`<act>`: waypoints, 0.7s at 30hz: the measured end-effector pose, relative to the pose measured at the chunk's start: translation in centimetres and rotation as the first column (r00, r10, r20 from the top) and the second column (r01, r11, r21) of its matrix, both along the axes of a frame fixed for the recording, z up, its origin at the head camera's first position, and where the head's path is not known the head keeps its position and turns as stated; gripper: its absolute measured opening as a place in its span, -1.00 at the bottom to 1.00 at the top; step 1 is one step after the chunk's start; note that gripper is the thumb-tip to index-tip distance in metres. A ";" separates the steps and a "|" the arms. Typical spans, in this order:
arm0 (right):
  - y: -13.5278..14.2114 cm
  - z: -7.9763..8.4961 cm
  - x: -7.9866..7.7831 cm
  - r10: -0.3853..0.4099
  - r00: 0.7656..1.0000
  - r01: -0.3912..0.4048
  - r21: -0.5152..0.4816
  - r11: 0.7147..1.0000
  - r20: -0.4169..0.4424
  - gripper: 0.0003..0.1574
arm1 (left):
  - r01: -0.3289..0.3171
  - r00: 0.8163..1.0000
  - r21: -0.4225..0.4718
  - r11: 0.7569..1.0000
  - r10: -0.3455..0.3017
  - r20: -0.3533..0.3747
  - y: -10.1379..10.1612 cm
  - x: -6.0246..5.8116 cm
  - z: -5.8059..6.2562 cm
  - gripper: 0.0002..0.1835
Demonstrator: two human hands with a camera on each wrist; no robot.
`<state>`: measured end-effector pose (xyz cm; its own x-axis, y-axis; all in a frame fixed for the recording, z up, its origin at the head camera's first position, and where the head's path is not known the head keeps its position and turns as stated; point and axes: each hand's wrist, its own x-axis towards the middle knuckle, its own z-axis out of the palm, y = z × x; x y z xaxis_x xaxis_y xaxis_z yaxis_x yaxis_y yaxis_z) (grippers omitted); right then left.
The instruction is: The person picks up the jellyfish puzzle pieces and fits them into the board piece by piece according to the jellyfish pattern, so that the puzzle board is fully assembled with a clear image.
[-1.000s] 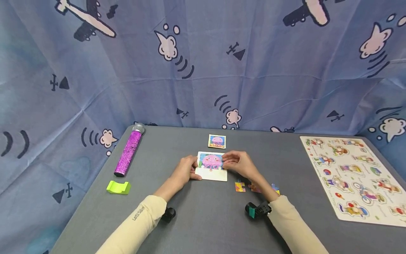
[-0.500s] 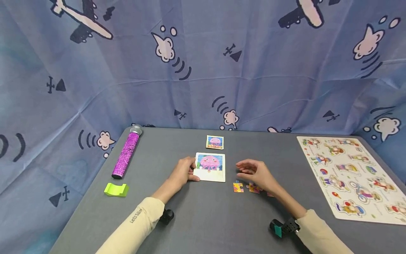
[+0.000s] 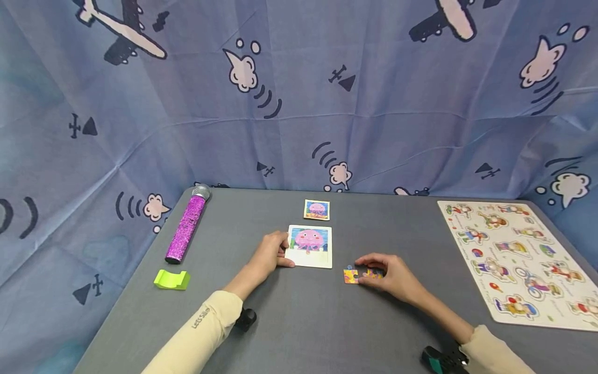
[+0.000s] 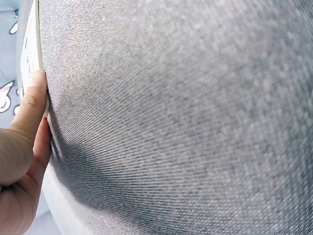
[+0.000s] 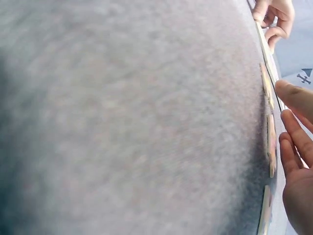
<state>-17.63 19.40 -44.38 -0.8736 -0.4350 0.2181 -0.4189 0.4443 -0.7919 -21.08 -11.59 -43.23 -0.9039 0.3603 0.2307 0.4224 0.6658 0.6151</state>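
Observation:
In the head view, my left hand (image 3: pixel 266 257) holds the left edge of a white-framed jigsaw board (image 3: pixel 315 259). A pink jellyfish picture fills its upper part; the lower strip is bare white. The left wrist view shows my thumb on the board's edge (image 4: pixel 32 54). To the right, my right hand (image 3: pixel 394 278) is over loose jigsaw pieces, thumb and fingers apart. One yellow-and-pink piece (image 3: pixel 350 276) lies by the thumb tip, and another piece (image 3: pixel 374 272) shows partly between the fingers. A third piece (image 5: pixel 265 210) appears lower in the right wrist view.
Behind the board lies a small jellyfish picture card (image 3: pixel 316 210). At left are a purple glitter microphone (image 3: pixel 189 226) and a lime-green cradle-shaped block (image 3: pixel 172 280). A large picture puzzle board (image 3: pixel 551 321) covers the right side. A blue curtain (image 3: pixel 299 104) hangs behind the table.
My right hand has left the jigsaw board's right edge and moved right and nearer, down over the loose pieces. My left hand stays at the board's left edge.

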 end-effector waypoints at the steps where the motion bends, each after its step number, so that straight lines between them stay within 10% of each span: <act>1: 0.0 0.0 0.1 -0.006 1.000 0.007 0.019 1.000 -0.017 -0.57 | -0.001 1.000 -0.002 1.000 0.001 0.001 0.0 0.0 0.0 -0.51; 21: -0.8 -0.6 -0.1 -0.059 0.977 0.090 0.146 0.985 -0.205 -0.63 | -0.012 1.000 -0.018 1.000 0.012 -0.001 0.0 -0.1 0.0 -0.52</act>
